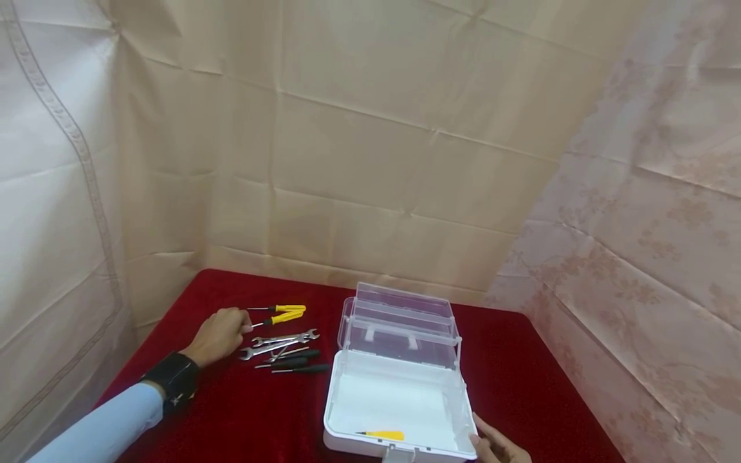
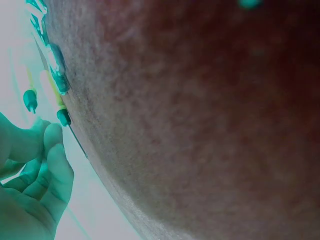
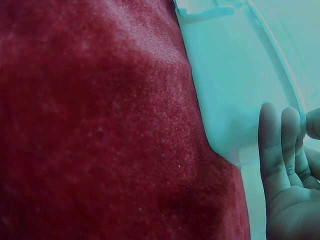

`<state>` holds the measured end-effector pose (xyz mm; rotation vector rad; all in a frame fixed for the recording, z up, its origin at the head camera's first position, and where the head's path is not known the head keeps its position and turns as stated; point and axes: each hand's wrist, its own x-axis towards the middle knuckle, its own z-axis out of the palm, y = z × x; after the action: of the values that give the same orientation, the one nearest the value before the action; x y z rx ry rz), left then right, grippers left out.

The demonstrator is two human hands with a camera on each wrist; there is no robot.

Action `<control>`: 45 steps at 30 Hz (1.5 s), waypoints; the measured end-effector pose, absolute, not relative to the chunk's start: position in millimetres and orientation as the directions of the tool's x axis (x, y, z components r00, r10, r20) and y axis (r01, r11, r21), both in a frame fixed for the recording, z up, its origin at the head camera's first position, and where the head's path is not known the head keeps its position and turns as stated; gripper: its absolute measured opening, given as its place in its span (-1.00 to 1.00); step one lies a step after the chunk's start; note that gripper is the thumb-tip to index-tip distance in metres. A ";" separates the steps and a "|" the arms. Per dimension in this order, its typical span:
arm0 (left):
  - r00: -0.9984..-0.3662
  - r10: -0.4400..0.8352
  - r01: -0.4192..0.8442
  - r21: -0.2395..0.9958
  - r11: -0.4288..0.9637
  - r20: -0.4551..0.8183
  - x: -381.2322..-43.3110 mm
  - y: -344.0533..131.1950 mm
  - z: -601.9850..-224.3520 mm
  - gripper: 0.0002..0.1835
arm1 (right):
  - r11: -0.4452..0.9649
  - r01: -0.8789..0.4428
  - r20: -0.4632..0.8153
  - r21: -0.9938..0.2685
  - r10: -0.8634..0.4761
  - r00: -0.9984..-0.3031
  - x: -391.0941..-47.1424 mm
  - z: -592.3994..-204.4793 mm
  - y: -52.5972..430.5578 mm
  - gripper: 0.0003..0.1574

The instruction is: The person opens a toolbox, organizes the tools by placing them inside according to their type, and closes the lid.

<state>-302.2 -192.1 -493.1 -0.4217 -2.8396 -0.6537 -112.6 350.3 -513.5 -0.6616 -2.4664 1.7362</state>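
Note:
My left hand [image 1: 220, 335] reaches over the cloth at the left and pinches the thin shaft of a yellow-handled screwdriver [image 1: 286, 317] between thumb and fingertips. In the left wrist view, thumb and index finger of the left hand [image 2: 37, 170] meet just past its dark collar. Another yellow-handled screwdriver [image 1: 291, 308] lies just beyond. At the front right, my right hand [image 1: 494, 444] holds the side wall of a white toolbox [image 1: 331, 411], thumb on the rim and fingers along the outside. Its clear lid [image 1: 405, 315] is swung back. One yellow-handled screwdriver [image 1: 386, 435] lies inside.
Open-ended wrenches [image 1: 283, 341] lie crossed between the left hand and the toolbox. Nearer are several dark-handled screwdrivers [image 1: 298, 362]. Red cloth [image 1: 243, 411] covers the table. Beige sheets [image 1: 370, 161] hang behind it, and a patterned sheet [image 1: 648, 257] hangs at the right.

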 end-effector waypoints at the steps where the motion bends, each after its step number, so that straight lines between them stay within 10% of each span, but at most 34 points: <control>1: -0.940 0.228 0.318 0.405 0.857 0.256 -301.9 -191.9 -493.0 -0.97 | 0.274 0.315 -0.201 -0.909 0.376 -0.905 -112.7 -514.2 351.0 0.01; 27: -0.934 0.210 0.331 0.485 0.809 0.287 -268.1 -172.7 -482.1 -0.94 | 0.316 0.293 -0.166 -0.902 0.372 -0.913 -112.8 -514.2 351.0 -0.17; 45: -0.914 0.240 0.379 0.474 0.795 0.328 -248.9 -159.3 -482.7 -0.93 | 0.246 0.264 -0.178 -0.933 0.322 -0.930 -113.3 -518.7 354.2 0.25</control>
<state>-248.9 -159.3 -482.7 -0.4804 -2.7330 -0.7996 -113.3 354.2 -518.7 -0.5740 -2.4401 1.8092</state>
